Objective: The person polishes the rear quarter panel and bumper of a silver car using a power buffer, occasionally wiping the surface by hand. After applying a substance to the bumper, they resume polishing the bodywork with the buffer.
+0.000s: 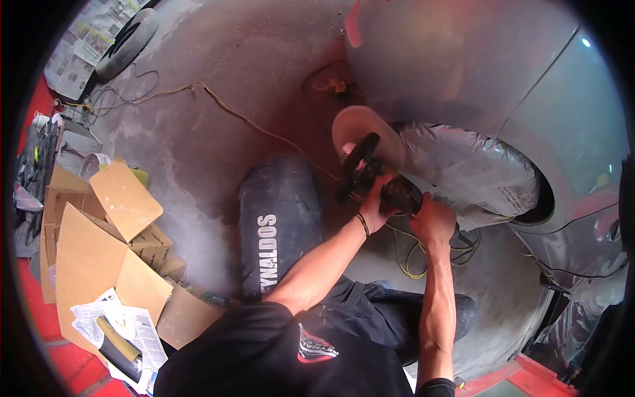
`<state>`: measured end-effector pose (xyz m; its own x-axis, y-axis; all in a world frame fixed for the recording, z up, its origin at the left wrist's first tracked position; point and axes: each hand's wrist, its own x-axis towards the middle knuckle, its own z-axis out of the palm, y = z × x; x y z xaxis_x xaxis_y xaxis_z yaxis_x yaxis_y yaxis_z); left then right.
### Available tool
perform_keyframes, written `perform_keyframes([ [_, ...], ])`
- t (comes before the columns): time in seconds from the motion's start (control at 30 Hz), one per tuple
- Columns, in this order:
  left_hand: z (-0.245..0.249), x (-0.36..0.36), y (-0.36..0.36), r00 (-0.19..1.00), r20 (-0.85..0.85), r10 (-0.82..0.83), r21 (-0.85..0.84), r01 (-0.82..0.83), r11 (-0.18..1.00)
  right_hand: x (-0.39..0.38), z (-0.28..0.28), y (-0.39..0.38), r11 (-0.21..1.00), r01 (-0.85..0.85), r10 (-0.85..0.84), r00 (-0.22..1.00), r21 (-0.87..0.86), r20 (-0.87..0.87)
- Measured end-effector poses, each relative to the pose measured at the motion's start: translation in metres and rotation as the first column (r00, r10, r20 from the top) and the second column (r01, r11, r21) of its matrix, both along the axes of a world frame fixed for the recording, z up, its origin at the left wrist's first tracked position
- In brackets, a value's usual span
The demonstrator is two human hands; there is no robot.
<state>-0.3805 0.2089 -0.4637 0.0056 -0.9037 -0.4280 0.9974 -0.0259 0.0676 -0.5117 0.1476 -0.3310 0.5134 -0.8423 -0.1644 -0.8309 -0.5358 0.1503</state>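
Observation:
Both hands are wrapped round a dark rotary polisher (402, 193) with a loop-shaped front handle and a round, pale pinkish buffing pad (370, 132). My left hand (376, 206) grips the machine's body just behind the loop handle. At the rear end of the housing, my right hand (433, 221) is closed in a fist. In this view the pad overlaps the lower edge of a grey car body (456, 59), close to the wheel arch. Wrinkled plastic sheeting (476, 169) covers the wheel behind the tool.
A yellow cord (248, 122) runs across the concrete floor, with more cable (415, 264) coiled below the tool. Open cardboard boxes (99, 251) and printed papers (135, 331) stand at left. A tire (129, 43) lies at upper left. My knee (281, 218) rests forward.

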Motion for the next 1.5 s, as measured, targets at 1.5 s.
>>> perform_keyframes([
  [1.5,0.292,0.111,0.024,0.664,0.560,0.496,-0.567,-0.130,0.814,0.094,0.158,0.120,0.941,0.210,-0.336,0.497,0.265,0.800],
])
